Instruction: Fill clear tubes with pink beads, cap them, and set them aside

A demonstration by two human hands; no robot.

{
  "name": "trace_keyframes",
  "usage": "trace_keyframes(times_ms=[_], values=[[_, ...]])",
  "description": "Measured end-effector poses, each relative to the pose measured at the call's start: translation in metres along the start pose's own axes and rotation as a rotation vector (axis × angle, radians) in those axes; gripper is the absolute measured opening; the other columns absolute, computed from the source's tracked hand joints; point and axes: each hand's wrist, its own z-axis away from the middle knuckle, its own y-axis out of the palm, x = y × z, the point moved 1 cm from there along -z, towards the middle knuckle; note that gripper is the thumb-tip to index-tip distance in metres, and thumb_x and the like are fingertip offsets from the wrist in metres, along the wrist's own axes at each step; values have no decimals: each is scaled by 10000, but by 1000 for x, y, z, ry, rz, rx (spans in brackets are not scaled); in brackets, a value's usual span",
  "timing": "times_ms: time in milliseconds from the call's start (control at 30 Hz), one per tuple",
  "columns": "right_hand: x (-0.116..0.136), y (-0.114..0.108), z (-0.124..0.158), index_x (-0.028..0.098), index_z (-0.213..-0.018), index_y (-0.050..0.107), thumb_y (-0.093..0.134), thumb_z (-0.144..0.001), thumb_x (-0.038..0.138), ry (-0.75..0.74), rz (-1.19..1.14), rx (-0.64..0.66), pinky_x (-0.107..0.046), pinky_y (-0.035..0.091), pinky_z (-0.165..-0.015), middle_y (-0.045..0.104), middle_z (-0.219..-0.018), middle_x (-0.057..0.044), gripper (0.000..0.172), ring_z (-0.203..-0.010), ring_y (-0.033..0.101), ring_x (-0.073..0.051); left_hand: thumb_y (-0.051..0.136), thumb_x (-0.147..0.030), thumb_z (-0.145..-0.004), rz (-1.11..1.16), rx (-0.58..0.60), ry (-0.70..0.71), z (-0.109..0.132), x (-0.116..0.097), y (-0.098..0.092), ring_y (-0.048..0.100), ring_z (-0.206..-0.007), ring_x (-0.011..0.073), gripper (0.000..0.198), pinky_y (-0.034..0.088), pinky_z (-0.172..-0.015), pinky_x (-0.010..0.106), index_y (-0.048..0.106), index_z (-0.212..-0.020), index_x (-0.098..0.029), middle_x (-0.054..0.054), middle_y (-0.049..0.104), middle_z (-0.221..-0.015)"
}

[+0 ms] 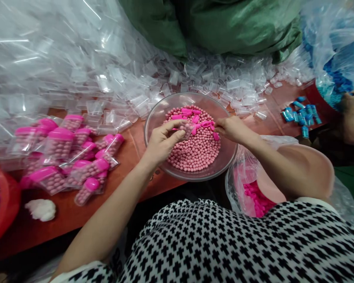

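A clear bowl (153, 118) full of small pink balls (199, 151) sits on the red-brown table, with several bright pink caps (194, 116) lying on top. My left hand (162, 141) is over the bowl's left side, fingers closed round a small clear tube (188, 129) filled with pink balls. My right hand (231, 127) reaches in from the right, fingers pinched at a pink cap (208, 124) beside the tube's end.
Filled pink-capped tubes in clear bags (67, 157) pile at the left. Empty clear tubes (224, 84) heap behind the bowl. A plastic bag of pink caps (255, 196) sits on my lap. Blue caps (301, 116) and another person's hand (352, 114) are at the right. A red basin (2, 212) and white wad (41, 209) lie far left.
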Motion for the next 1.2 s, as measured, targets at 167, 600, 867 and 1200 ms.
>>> trace_keyframes(times_ms=[167,600,867,1200], values=[[19,6,-8,47,-1241,653,442,-1012,229,138,142,53,-411,532,-822,737,-1111,-299,361,-1076,732,-385,904,-381,-660,117,19,-44,-2,3,0,709,-999,242,470,603,-923,400,771,-1061,-175,92,761,-1083],[15,3,-8,133,-1198,683,617,-937,333,-8,-351,-286,-372,530,-841,760,-1130,-139,335,-1002,717,-287,857,-282,-627,247,-30,-175,3,-6,4,734,-880,205,399,624,-846,359,789,-1005,-171,72,778,-1012],[63,-12,4,206,-1277,706,587,-948,274,-239,-592,-433,-350,521,-964,774,-1188,-75,357,-1041,712,-225,968,-378,-581,217,17,-125,3,-3,6,740,-839,202,468,638,-790,338,795,-956,-160,72,783,-942],[57,13,12,219,-1413,601,616,-941,475,-313,-1127,-184,-433,548,-1044,729,-1291,-80,537,-1143,711,-235,967,-385,-583,255,-29,-108,-1,3,5,716,-825,189,465,625,-805,347,788,-951,-165,50,764,-918]])
